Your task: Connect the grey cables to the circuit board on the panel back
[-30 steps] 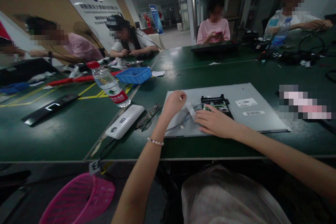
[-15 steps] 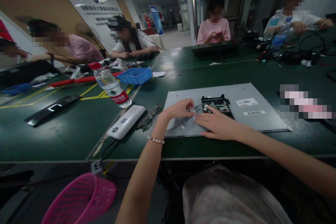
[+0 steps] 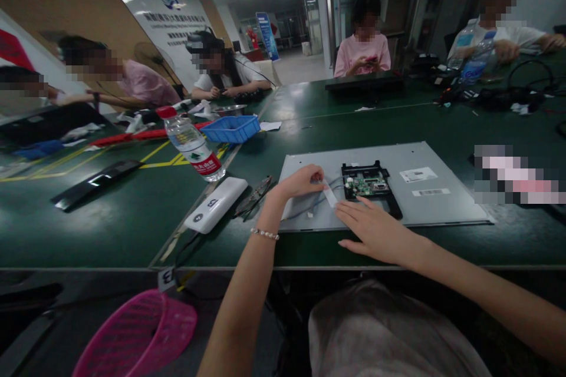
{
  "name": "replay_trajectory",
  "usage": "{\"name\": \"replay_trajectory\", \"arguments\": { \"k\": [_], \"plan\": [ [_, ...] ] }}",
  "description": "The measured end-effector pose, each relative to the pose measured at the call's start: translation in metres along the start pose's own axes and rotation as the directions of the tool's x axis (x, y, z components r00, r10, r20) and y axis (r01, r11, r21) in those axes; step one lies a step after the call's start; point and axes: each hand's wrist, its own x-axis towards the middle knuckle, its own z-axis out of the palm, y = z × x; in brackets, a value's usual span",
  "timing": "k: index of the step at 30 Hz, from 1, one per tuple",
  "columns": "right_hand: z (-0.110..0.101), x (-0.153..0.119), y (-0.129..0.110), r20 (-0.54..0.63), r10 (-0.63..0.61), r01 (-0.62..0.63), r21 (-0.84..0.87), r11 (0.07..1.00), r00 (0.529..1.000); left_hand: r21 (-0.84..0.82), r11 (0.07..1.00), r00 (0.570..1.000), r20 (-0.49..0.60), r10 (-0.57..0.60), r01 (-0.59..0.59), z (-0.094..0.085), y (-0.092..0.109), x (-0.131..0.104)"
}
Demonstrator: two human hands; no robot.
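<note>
A grey metal panel [image 3: 428,159] lies flat on the table, like the back of a display. Mounted near its middle is a green circuit board [image 3: 367,184] in a black frame, with thin cables [image 3: 315,205] running left from it. My left hand [image 3: 304,181] pinches the upper end of a white strip that looks like tape [image 3: 330,194]. My right hand [image 3: 374,227] is stretched out over the panel's front part, its fingertips at the strip's lower end. Whether the strip sticks to the panel cannot be made out.
Left of the panel lie eyeglasses [image 3: 254,197], a white power bank [image 3: 216,205] with a cable and a water bottle [image 3: 194,150]. Behind them stands a blue tray [image 3: 232,129]. A pink basket [image 3: 137,336] is below the table edge. Several people sit around the table.
My right hand has slid down and slightly right, off the circuit board, uncovering more of the board and the white strip. My left hand has stayed almost in place.
</note>
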Motion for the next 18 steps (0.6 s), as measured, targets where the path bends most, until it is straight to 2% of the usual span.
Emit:
{"name": "replay_trajectory", "arguments": {
  "k": [3, 6, 7, 10, 12, 15, 18],
  "plan": [
    [-0.005, -0.004, -0.001, 0.0, 0.019, -0.019, 0.056, 0.998, 1.0, 0.014, 1.0, 1.0, -0.01, 0.001, -0.001, 0.0, 0.0, -0.001],
    [-0.03, -0.007, 0.01, 0.002, 0.019, -0.02, 0.142, 0.99, 1.0, 0.037, 0.999, 1.0, -0.011, 0.009, -0.008, 0.0, 0.001, -0.003],
    [-0.041, -0.009, 0.019, -0.017, 0.058, -0.055, 0.16, 0.986, 0.998, 0.045, 0.999, 1.0, -0.013, 0.009, -0.008, 0.0, 0.002, -0.003],
    [-0.072, -0.016, 0.061, -0.107, 0.216, -0.197, 0.161, 0.967, 0.971, 0.056, 0.998, 1.0, -0.021, 0.019, -0.017, -0.001, 0.004, -0.004],
    [-0.081, -0.023, 0.101, -0.087, 0.318, -0.305, 0.138, 0.942, 0.944, 0.059, 0.998, 0.999, -0.027, 0.026, -0.024, -0.001, 0.006, -0.004],
    [-0.073, -0.038, 0.157, 0.028, 0.456, -0.457, 0.045, 0.888, 0.889, 0.084, 0.996, 0.999, -0.027, 0.021, -0.019, -0.001, 0.008, -0.005],
    [-0.052, -0.049, 0.192, 0.152, 0.535, -0.545, 0.024, 0.838, 0.831, 0.122, 0.992, 1.0, -0.019, 0.021, -0.019, -0.001, 0.009, -0.005]
  ]
}}
